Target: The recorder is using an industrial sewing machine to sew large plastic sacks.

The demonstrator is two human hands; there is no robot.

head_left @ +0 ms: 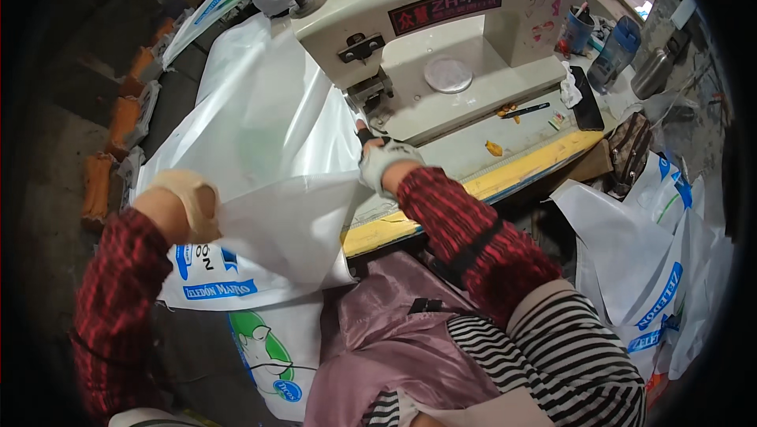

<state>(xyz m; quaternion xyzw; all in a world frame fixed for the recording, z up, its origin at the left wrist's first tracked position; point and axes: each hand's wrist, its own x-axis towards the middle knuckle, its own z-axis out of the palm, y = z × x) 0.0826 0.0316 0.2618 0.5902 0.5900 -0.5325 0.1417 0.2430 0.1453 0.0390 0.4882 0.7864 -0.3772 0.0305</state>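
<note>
Presently, a white sack [268, 151] is spread left of the sewing machine [426, 41] on the table [505, 171]. Its near edge is gripped closed by the gloved left hand [189, 202]. The right hand [384, 160] is pressed flat on it just below the machine's foot, grip not closed.

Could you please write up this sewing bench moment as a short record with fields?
Machine: cream industrial sewing machine on a yellow-edged worktable
Material: large white woven plastic sack, spread left of the machine
Left hand: gloved left hand grips the sack's edge
Right hand: gloved right hand presses the sack near the needle
Nearby: black pen, blue cup, more printed sacks
</note>
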